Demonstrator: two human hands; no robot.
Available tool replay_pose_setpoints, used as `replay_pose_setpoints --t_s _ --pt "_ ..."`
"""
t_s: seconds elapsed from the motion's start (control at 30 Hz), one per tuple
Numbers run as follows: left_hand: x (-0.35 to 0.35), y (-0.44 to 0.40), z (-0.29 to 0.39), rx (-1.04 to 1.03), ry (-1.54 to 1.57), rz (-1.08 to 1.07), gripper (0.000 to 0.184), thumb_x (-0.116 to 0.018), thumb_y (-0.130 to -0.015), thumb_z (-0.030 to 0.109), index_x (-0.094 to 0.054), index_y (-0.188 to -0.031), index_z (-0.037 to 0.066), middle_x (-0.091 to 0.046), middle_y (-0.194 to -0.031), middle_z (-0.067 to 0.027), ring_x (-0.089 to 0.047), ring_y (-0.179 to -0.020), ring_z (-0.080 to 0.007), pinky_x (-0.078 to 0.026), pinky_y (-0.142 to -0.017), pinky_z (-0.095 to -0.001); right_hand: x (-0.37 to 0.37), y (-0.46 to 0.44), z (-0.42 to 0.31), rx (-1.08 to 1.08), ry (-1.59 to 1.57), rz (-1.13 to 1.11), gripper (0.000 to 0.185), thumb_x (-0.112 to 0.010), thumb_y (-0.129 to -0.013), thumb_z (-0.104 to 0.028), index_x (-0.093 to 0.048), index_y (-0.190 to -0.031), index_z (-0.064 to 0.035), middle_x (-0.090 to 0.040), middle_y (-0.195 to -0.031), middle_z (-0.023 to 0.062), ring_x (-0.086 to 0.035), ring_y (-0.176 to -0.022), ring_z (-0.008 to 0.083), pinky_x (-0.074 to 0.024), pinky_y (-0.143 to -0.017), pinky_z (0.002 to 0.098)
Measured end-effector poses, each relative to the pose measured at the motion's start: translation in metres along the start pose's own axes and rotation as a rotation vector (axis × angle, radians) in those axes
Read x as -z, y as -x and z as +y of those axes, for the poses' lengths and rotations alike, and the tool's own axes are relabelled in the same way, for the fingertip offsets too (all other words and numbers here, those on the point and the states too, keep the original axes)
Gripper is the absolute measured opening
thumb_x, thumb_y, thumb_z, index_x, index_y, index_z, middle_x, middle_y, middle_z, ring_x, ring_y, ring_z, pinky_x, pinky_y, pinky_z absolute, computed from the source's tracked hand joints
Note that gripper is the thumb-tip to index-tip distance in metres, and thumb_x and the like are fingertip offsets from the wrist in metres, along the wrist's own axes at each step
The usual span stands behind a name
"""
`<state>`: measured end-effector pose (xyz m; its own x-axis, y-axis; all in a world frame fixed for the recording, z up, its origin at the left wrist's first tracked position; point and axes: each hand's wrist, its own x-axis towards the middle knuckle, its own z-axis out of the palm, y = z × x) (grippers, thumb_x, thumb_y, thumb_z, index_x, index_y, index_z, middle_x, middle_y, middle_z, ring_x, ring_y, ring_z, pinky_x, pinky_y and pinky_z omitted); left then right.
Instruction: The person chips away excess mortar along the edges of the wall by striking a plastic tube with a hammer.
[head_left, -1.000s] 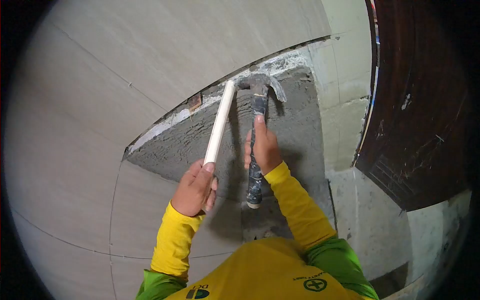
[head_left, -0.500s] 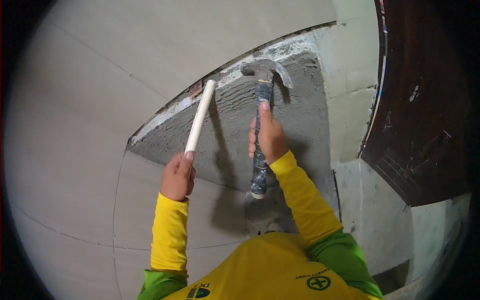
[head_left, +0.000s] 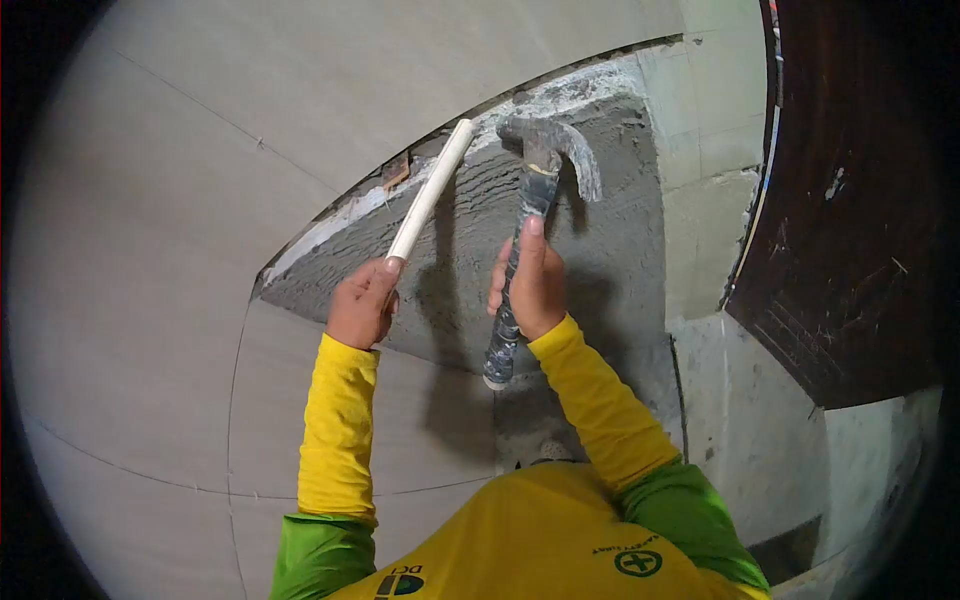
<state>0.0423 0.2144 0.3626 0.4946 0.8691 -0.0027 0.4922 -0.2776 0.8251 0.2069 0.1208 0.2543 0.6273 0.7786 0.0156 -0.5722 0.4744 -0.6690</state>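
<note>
Left fingers (head_left: 393, 267) pinch a white stick (head_left: 432, 190), right fingers (head_left: 534, 236) wrap a hammer (head_left: 537, 188), over mortar (head_left: 625, 195) edged by tiles (head_left: 200, 240).

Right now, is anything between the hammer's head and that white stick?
Nothing visible: in this view only a gap separates the hammer in the right hand from the white stick in the left hand.

The left hand (head_left: 363, 303) grips a white stick (head_left: 430, 195) by its near end. The right hand (head_left: 538, 280) holds a hammer (head_left: 537, 188) by its dark handle, the head near the stick's far end, claw turned right. Beyond them is rough grey mortar (head_left: 610, 220), bordered by tiles (head_left: 180, 250); a dark panel (head_left: 840, 230) is at right.
</note>
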Motion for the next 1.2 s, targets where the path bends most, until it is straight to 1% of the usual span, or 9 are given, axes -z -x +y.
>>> replay_pose_setpoints --t_s 0.33,0.5,0.57,0.63,0.7,0.77,0.93,1.07,1.2 --pt "0.017 -0.010 -0.021 -0.073 0.041 0.052 0.039 -0.065 -0.093 0.038 -0.067 -0.104 0.001 -0.053 -0.066 0.0008 -0.046 -0.055 -0.0075 -0.033 -0.048 -0.0226 -0.032 -0.013 0.038 0.286 -0.201 0.085 0.066 -0.031 -0.096 -0.066 -0.048 -0.083 -0.0042 -0.046 -0.055 0.0061 -0.049 -0.042 0.0189 -0.0439 -0.043 0.0324" --pt "0.018 -0.016 -0.031 -0.140 0.034 0.040 0.039 -0.062 -0.093 0.044 -0.065 -0.103 0.006 -0.052 -0.062 0.0002 -0.037 -0.041 -0.0059 -0.026 -0.038 -0.0226 -0.024 -0.015 0.019 -0.139 -0.033 -0.061 0.058 -0.036 -0.100 -0.055 -0.047 -0.070 -0.0059 -0.046 -0.053 0.0038 -0.046 -0.039 0.0161 -0.0392 -0.037 0.0318" --pt "0.014 -0.010 -0.021 -0.068 0.094 0.045 0.038 -0.065 -0.093 0.038 -0.066 -0.104 0.001 -0.051 -0.064 0.0020 -0.045 -0.054 -0.0074 -0.033 -0.048 -0.0227 -0.028 -0.006 0.024 -0.073 -0.064 -0.014 0.058 -0.037 -0.099 -0.055 -0.047 -0.069 -0.0063 -0.045 -0.053 0.0038 -0.046 -0.039 0.0154 -0.0395 -0.038 0.0312" --pt "0.015 -0.007 -0.017 -0.028 0.086 0.042 0.038 -0.065 -0.093 0.037 -0.066 -0.104 0.001 -0.050 -0.064 0.0022 -0.044 -0.054 -0.0071 -0.034 -0.049 -0.0227 -0.035 -0.009 0.042 0.328 -0.204 0.088 0.058 -0.037 -0.099 -0.056 -0.047 -0.069 -0.0064 -0.046 -0.054 0.0040 -0.046 -0.040 0.0147 -0.0396 -0.038 0.0308" --pt "0.014 -0.003 -0.015 0.010 0.072 0.037 0.037 -0.065 -0.093 0.037 -0.066 -0.105 0.001 -0.049 -0.064 0.0025 -0.044 -0.054 -0.0069 -0.034 -0.049 -0.0228 -0.035 -0.014 0.044 0.302 -0.236 0.125 0.057 -0.037 -0.099 -0.055 -0.047 -0.071 -0.0058 -0.046 -0.055 0.0039 -0.046 -0.039 0.0144 -0.0395 -0.038 0.0302" --pt "0.009 0.002 -0.009 0.015 0.067 0.073 0.036 -0.064 -0.094 0.036 -0.065 -0.103 0.001 -0.049 -0.064 0.0025 -0.044 -0.055 -0.0065 -0.034 -0.050 -0.0223 -0.023 -0.019 0.023 -0.162 0.048 -0.111 0.063 -0.031 -0.098 -0.062 -0.048 -0.082 -0.0041 -0.049 -0.058 0.0065 -0.048 -0.041 0.0184 -0.0430 -0.042 0.0324" --pt "-0.002 0.002 -0.010 -0.034 0.106 0.072 0.035 -0.063 -0.094 0.034 -0.065 -0.103 0.001 -0.049 -0.063 0.0026 -0.044 -0.054 -0.0066 -0.033 -0.048 -0.0220 -0.029 -0.013 0.036 0.254 -0.100 0.041 0.063 -0.032 -0.098 -0.062 -0.048 -0.078 -0.0035 -0.048 -0.055 0.0068 -0.046 -0.038 0.0182 -0.0429 -0.039 0.0348" --pt "-0.001 0.007 -0.006 -0.011 0.095 0.069 0.034 -0.063 -0.094 0.033 -0.064 -0.104 0.001 -0.048 -0.063 0.0026 -0.044 -0.053 -0.0070 -0.032 -0.048 -0.0222 -0.023 -0.023 0.013 -0.196 0.032 -0.089 0.061 -0.031 -0.099 -0.059 -0.047 -0.077 -0.0040 -0.047 -0.055 0.0064 -0.047 -0.039 0.0180 -0.0423 -0.040 0.0322" --pt "-0.005 0.007 -0.006 0.000 0.090 0.105 0.035 -0.062 -0.095 0.035 -0.064 -0.103 0.001 -0.047 -0.062 0.0031 -0.043 -0.053 -0.0069 -0.031 -0.047 -0.0222 -0.023 -0.012 0.025 0.094 -0.078 0.022 0.060 -0.034 -0.099 -0.058 -0.046 -0.076 -0.0044 -0.047 -0.054 0.0058 -0.048 -0.039 0.0173 -0.0426 -0.039 0.0317"
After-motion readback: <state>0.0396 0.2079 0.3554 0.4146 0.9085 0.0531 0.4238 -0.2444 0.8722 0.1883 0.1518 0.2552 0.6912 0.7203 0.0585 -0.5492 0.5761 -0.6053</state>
